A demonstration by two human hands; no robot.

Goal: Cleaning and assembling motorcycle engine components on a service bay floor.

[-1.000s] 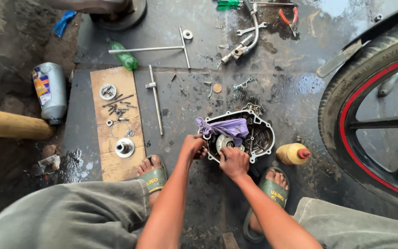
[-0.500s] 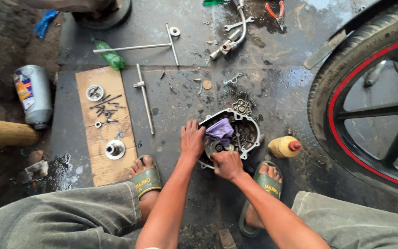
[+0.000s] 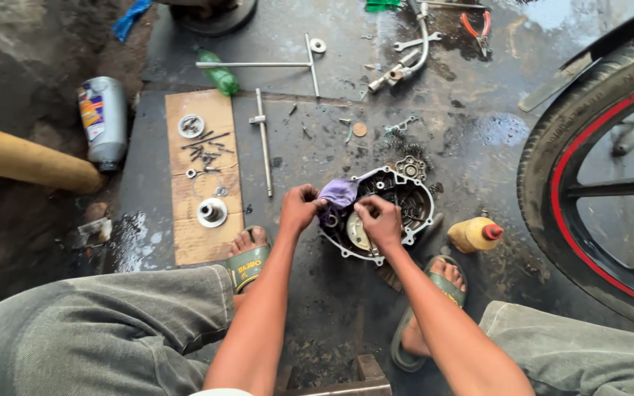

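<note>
the motorcycle wheel (image 3: 596, 176) with its red-striped rim fills the right side, hemming in the wet concrete floor (image 3: 478, 95). a cardboard sheet (image 3: 199, 220) to the left keeps bolts and a bearing off the dirt, beside a grey oil bottle (image 3: 103, 121). the engine cover (image 3: 387, 213) lies open side up on the floor between the person's feet, likely so its inside is reachable. the left hand (image 3: 301, 207) pinches a purple rag (image 3: 339, 194) at the cover's rim; the right hand (image 3: 379, 220) is closed, pressing inside. a yellow squeeze bottle (image 3: 475, 235) lies just right.
</note>
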